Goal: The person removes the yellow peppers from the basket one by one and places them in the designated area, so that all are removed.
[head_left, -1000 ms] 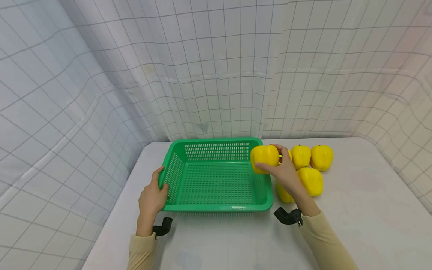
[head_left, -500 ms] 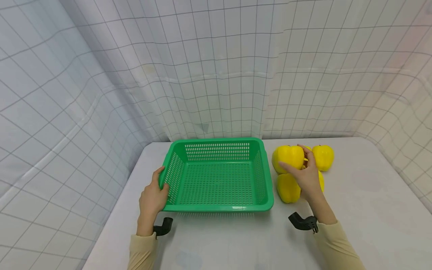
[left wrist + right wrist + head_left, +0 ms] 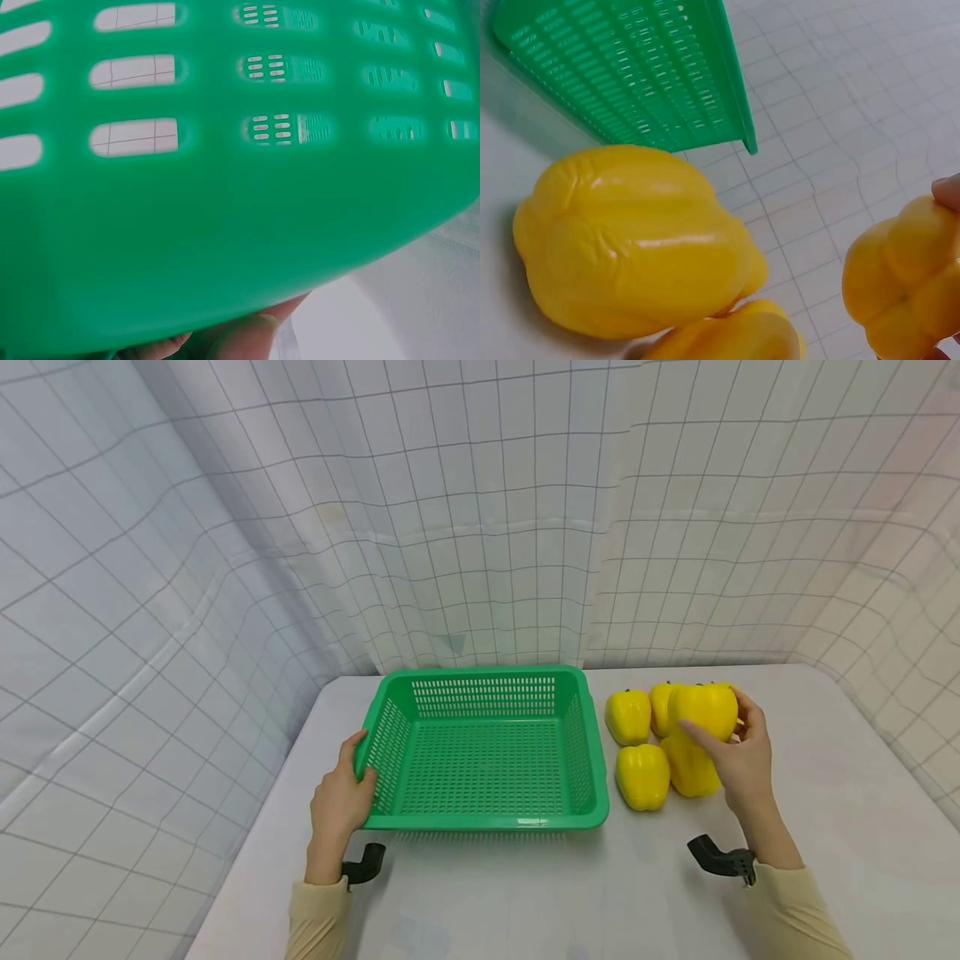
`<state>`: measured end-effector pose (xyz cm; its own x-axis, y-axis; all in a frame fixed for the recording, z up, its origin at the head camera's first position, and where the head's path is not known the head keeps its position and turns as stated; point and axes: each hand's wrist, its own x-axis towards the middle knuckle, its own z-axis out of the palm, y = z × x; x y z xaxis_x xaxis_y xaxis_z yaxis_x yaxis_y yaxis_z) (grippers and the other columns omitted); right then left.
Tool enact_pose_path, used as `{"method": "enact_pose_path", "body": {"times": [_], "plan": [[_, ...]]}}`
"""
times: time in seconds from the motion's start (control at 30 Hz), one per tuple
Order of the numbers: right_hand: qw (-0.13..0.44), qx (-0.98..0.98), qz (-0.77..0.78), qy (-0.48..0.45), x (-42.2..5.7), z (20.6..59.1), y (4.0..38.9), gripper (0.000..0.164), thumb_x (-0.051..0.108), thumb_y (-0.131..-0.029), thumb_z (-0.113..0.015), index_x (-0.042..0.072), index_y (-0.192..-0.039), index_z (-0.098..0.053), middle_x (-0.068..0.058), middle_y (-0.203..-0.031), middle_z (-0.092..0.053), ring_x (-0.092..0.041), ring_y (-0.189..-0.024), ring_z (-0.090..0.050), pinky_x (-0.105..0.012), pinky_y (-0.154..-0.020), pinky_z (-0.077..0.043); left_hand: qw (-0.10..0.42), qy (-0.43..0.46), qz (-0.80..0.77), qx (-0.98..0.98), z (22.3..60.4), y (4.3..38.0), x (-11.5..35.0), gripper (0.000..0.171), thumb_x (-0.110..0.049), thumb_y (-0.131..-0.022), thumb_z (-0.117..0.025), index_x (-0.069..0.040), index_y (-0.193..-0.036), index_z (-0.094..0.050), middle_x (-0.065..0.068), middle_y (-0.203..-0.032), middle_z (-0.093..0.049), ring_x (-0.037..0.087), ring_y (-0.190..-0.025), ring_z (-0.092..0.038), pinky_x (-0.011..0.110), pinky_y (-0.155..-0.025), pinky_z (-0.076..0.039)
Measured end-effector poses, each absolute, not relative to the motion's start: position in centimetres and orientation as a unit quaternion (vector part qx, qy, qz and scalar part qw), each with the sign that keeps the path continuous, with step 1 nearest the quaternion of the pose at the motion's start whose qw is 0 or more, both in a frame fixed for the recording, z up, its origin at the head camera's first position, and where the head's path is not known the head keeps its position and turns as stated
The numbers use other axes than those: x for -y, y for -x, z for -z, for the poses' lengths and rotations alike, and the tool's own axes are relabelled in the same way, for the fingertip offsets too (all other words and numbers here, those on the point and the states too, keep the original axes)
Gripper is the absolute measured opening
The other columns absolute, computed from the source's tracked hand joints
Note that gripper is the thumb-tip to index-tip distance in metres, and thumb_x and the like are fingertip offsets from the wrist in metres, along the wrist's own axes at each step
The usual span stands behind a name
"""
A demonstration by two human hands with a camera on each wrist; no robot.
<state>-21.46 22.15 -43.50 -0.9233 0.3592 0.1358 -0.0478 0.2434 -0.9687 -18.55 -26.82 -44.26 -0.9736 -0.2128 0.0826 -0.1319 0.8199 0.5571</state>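
In the head view my left hand (image 3: 341, 802) grips the left rim of a green plastic basket (image 3: 487, 822), thumb inside the wall. The left wrist view shows fingertips (image 3: 251, 337) under the basket's rim (image 3: 187, 247). My right hand (image 3: 744, 764) holds a yellow bell pepper (image 3: 701, 710) between thumb and fingers, raised over the group of peppers on the right. In the right wrist view this held pepper (image 3: 900, 281) shows its lobed end. Below it lies another yellow pepper (image 3: 692, 768), partly covered. Further peppers behind are mostly hidden by the held one.
Two yellow peppers, one at the back (image 3: 628, 717) and one in front (image 3: 643, 777), lie close to the basket's right side. A white table (image 3: 510, 893) carries everything. White grid-patterned curtains (image 3: 480, 527) hang behind and at both sides.
My right hand has moved right with the pepper, from over the basket's right rim to above the pepper group. The left hand and basket have stayed in place.
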Motion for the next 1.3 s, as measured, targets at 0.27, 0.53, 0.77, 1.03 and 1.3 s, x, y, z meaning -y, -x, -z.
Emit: {"method": "enact_pose_path", "body": {"times": [0.27, 0.53, 0.77, 1.03, 1.3], "plan": [[0.169, 0.779, -0.590, 0.132, -24.8, 44.5, 21.1, 0.078, 0.024, -0.084, -0.073, 0.013, -0.148, -0.029, -0.005, -0.137, -0.036, -0.006, -0.097, -0.038, -0.011, -0.072, -0.040, 0.071, -0.092, 0.287, 0.951, 44.3, 18.6, 26.7, 0.058, -0.018, -0.095, -0.045, -0.022, -0.150, -0.026, 0.007, -0.053, -0.044, 0.019, -0.039, -0.038, 0.031, -0.035, -0.030], [0.167, 0.791, -0.570, 0.144, -27.3, 45.6, 20.8, 0.079, 0.027, -0.085, -0.072, 0.014, -0.149, -0.028, -0.008, -0.139, -0.034, -0.005, -0.095, -0.038, -0.009, -0.070, -0.041, 0.075, -0.092, 0.285, 0.951, 44.3, 18.6, 26.6, 0.058, -0.018, -0.094, -0.045, -0.021, -0.149, -0.026, 0.008, -0.053, -0.045, 0.020, -0.040, -0.039, 0.032, -0.036, -0.030], [0.124, 0.806, -0.558, 0.153, -28.9, 47.2, 20.7, 0.082, 0.034, -0.087, -0.068, 0.011, -0.151, -0.022, -0.013, -0.137, -0.031, -0.008, -0.096, -0.036, -0.007, -0.070, -0.040, 0.080, -0.094, 0.280, 0.952, 44.4, 18.7, 26.6, 0.058, -0.018, -0.094, -0.045, -0.022, -0.149, -0.027, 0.008, -0.053, -0.044, 0.019, -0.039, -0.038, 0.031, -0.035, -0.029], [0.090, 0.830, -0.527, 0.156, -30.0, 48.8, 20.9, 0.084, 0.035, -0.088, -0.066, 0.004, -0.150, -0.019, -0.017, -0.132, -0.030, -0.020, -0.098, -0.034, -0.011, -0.068, -0.037, 0.079, -0.092, 0.284, 0.951, 44.4, 18.7, 26.7, 0.058, -0.017, -0.094, -0.045, -0.021, -0.149, -0.027, 0.008, -0.053, -0.045, 0.020, -0.040, -0.039, 0.032, -0.036, -0.030], [0.063, 0.851, -0.503, 0.138, -30.8, 50.1, 20.5, 0.086, 0.040, -0.089, -0.064, -0.003, -0.148, -0.019, -0.023, -0.133, -0.030, -0.026, -0.097, -0.034, -0.015, -0.066, -0.035, 0.080, -0.091, 0.283, 0.952, 44.3, 18.6, 26.7, 0.058, -0.018, -0.094, -0.045, -0.021, -0.149, -0.026, 0.008, -0.054, -0.045, 0.020, -0.040, -0.039, 0.031, -0.036, -0.030]]}}
